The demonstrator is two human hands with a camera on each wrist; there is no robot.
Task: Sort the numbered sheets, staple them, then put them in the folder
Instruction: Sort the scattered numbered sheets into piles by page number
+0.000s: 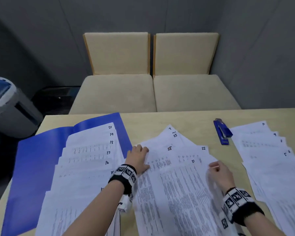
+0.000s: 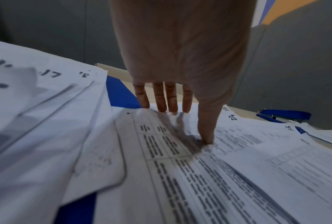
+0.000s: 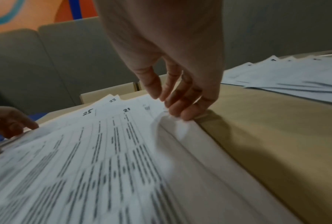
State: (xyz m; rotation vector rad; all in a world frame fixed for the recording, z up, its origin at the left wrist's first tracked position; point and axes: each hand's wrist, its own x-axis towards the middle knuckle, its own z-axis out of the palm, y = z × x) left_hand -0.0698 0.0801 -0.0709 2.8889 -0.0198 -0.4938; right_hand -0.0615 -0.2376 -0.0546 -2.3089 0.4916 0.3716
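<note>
Table (image 1: 177, 120) surface: left hand (image 1: 138, 158) presses flat, fingers straight, on the middle sheets (image 1: 170, 176); right hand (image 1: 220, 174) pinches one edge. Risk: neighbouring sheets slide, breaking order.

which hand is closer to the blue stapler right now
Right. The right hand lifts a corner on the middle pile's right edge, just below the blue stapler. The left hand lies flat on that pile's left edge, beside the folder, farther away.

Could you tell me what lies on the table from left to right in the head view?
blue folder → sheets 16 to 20 → left hand → middle pile → right hand → right-hand sheets
</note>
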